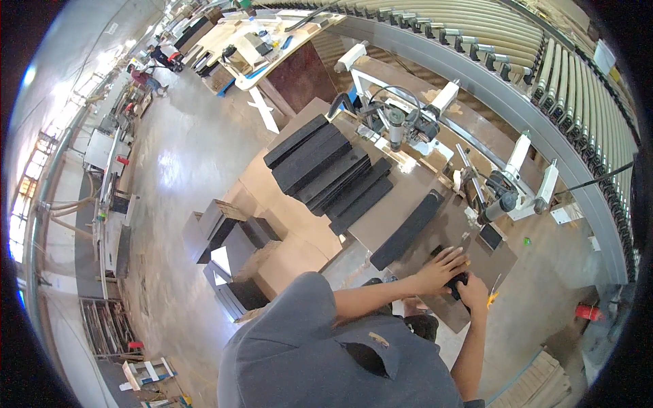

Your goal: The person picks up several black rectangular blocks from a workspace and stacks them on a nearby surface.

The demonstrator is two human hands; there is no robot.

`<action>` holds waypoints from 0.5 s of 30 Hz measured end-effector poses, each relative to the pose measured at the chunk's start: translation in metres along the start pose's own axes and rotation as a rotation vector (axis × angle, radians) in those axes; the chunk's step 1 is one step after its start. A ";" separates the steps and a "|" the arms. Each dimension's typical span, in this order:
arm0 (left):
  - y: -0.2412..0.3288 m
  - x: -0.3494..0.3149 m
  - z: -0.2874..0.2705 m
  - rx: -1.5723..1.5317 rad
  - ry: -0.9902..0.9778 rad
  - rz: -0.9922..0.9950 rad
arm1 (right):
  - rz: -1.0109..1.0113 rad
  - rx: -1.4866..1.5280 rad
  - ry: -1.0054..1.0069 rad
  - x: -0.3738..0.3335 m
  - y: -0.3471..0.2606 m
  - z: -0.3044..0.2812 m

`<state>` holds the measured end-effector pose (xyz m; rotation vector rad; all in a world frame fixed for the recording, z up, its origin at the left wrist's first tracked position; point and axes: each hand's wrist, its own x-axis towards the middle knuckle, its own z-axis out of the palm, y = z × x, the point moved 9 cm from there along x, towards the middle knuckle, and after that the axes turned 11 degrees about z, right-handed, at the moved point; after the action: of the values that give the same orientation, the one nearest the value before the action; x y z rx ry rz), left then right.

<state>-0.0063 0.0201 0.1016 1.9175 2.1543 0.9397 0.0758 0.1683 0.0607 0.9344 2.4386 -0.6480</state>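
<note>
At the near end of the brown work table (pixel 408 262), both of my hands are at a small black piece (pixel 454 284) whose kind I cannot make out. My left hand (pixel 442 269) lies over it with fingers stretched out. Close beside it, my right hand (pixel 473 292) has its fingers bent around the piece's near end. A tool with a yellow handle (pixel 492 298) lies just right of my right hand. Left of my hands rests a long black curved strip (pixel 408 230). My fingers cover much of the small piece.
Several black boards (pixel 316 166) lie side by side farther left. Dark panels (pixel 235 248) are stacked lower left. White clamp arms and a cylindrical tool head (pixel 502 206) stand along the table's far side, before a roller conveyor (pixel 469 41). A fire extinguisher (pixel 589 312) is at right.
</note>
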 end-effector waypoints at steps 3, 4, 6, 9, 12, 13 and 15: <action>-0.019 -0.014 0.033 0.051 -0.084 0.055 | -0.186 -0.083 -0.059 -0.003 -0.034 -0.010; -0.025 -0.020 0.044 -0.003 -0.145 0.023 | -0.176 -0.028 -0.085 -0.002 -0.038 -0.013; -0.019 -0.016 0.038 -0.064 -0.113 0.010 | -0.183 -0.084 -0.006 0.011 -0.021 -0.012; -0.034 -0.038 0.027 -0.098 0.093 -0.078 | -0.260 -0.081 0.368 -0.005 -0.040 -0.042; -0.053 -0.046 0.020 -0.270 0.136 -0.396 | -0.120 0.277 0.623 -0.029 -0.017 -0.063; -0.062 -0.061 0.018 -0.210 0.281 -0.444 | -0.084 0.347 0.593 -0.032 -0.023 -0.061; -0.071 -0.071 0.022 -0.095 0.221 -0.703 | -0.020 0.340 0.607 -0.034 -0.012 -0.033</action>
<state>-0.0427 -0.0384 0.0255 0.9075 2.5547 1.0905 0.0820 0.1620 0.1085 1.4105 2.9150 -0.9125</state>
